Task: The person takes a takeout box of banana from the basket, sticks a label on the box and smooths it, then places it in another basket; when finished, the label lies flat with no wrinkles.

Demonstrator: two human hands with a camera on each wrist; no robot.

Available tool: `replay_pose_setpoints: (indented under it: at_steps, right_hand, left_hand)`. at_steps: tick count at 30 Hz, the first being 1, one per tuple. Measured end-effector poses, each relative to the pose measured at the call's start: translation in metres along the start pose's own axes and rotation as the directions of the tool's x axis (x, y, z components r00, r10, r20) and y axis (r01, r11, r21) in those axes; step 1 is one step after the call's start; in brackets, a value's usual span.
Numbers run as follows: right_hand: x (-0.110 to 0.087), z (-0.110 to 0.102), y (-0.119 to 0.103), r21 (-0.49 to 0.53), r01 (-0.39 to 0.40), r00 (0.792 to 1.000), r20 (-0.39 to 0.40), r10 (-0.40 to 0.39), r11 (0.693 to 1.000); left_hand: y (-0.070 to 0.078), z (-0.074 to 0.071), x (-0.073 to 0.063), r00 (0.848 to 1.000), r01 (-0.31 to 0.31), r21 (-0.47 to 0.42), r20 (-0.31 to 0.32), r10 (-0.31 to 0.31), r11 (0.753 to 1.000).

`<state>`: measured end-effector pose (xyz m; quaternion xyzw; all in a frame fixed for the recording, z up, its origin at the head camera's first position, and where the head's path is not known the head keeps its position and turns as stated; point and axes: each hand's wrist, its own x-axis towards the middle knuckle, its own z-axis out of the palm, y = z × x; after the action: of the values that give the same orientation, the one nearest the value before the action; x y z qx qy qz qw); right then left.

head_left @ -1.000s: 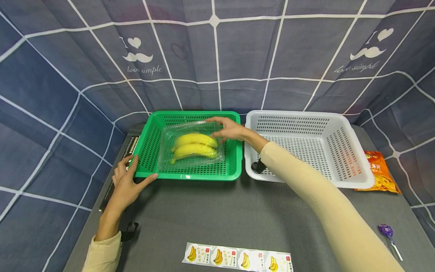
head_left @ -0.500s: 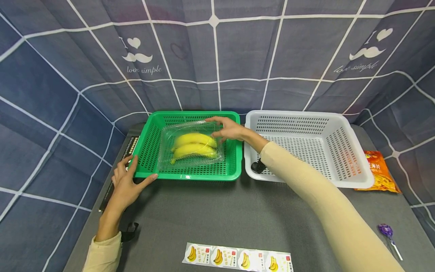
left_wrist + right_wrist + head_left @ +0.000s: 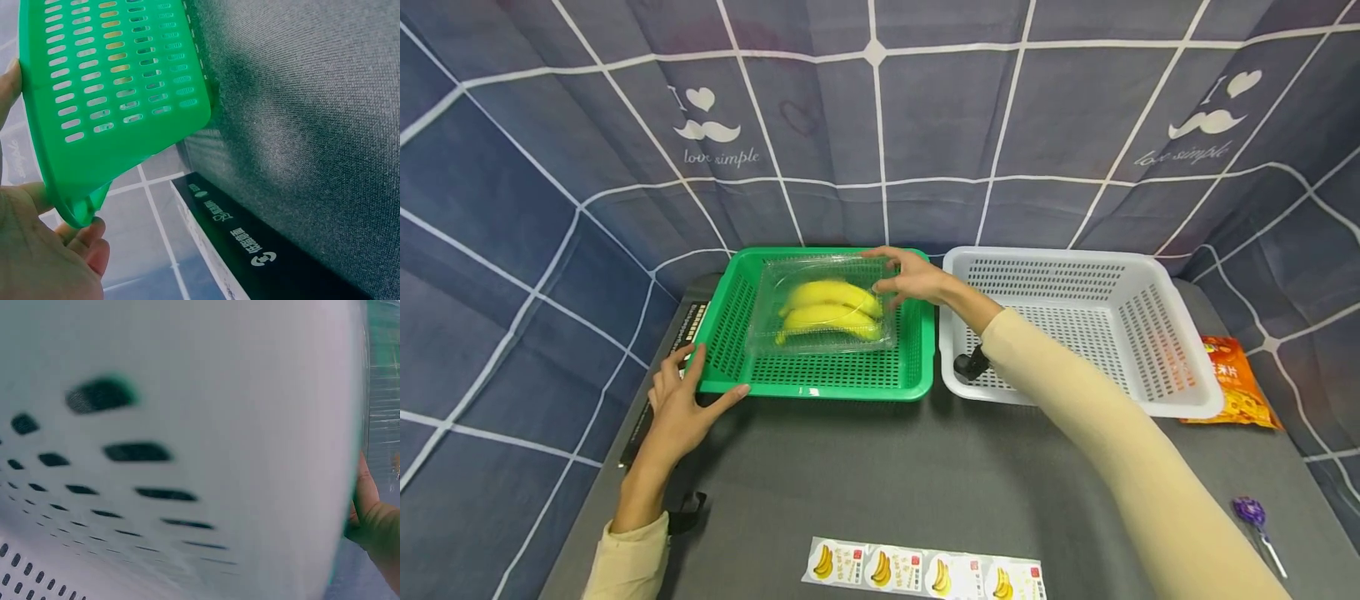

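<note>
At left, box [image 3: 822,269] of bananas [image 3: 831,321] lies within green basket's [image 3: 838,393] rim; right hand [image 3: 914,277] grips box's right end, presumably for control; left hand [image 3: 682,410], spread, holds basket's near-left corner, probably steadying it.

The white basket [image 3: 1195,358] hides part of the orange bag [image 3: 1243,387]. In the right wrist view that basket looks blurry, and the edge cuts off my right hand [image 3: 917,277] and the clear box [image 3: 767,321]. My left hand [image 3: 679,410] covers some of the dark box [image 3: 240,247]. Some words on the stickers [image 3: 936,575] are too tiny to read. My sleeves [image 3: 1097,433] run off the bottom.
</note>
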<state>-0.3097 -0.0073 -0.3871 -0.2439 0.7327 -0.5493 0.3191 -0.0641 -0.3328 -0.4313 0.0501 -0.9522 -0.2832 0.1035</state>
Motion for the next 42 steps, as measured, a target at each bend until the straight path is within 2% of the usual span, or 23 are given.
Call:
replay_pose_setpoints:
  at_steps: [6,13,18,27,42]
  right_hand:
    - [-0.006,-0.003,-0.008,0.016,0.006,1.0,-0.021,-0.006,1.0]
    - [-0.012,-0.004,-0.008,0.027,0.017,1.0,-0.004,-0.017,0.999]
    - [-0.02,-0.005,-0.009,0.026,0.026,0.999,-0.021,-0.026,0.999]
    - [-0.039,-0.01,-0.02,0.057,0.042,0.997,-0.065,-0.039,0.997]
    - [-0.077,-0.008,-0.019,0.033,0.072,0.996,-0.05,-0.07,0.997]
  left_hand:
    - [0.0,0.0,0.0,1.0,0.002,0.003,-0.005,-0.002,1.0]
    - [0.001,0.0,0.0,1.0,0.012,0.011,-0.009,-0.012,1.0]
    - [0.001,0.0,-0.001,1.0,0.021,0.006,-0.014,-0.021,1.0]
    - [0.0,0.0,-0.001,0.999,0.016,-0.005,-0.027,-0.017,1.0]
    - [0.001,-0.001,-0.001,0.999,0.018,-0.005,-0.027,-0.018,1.0]
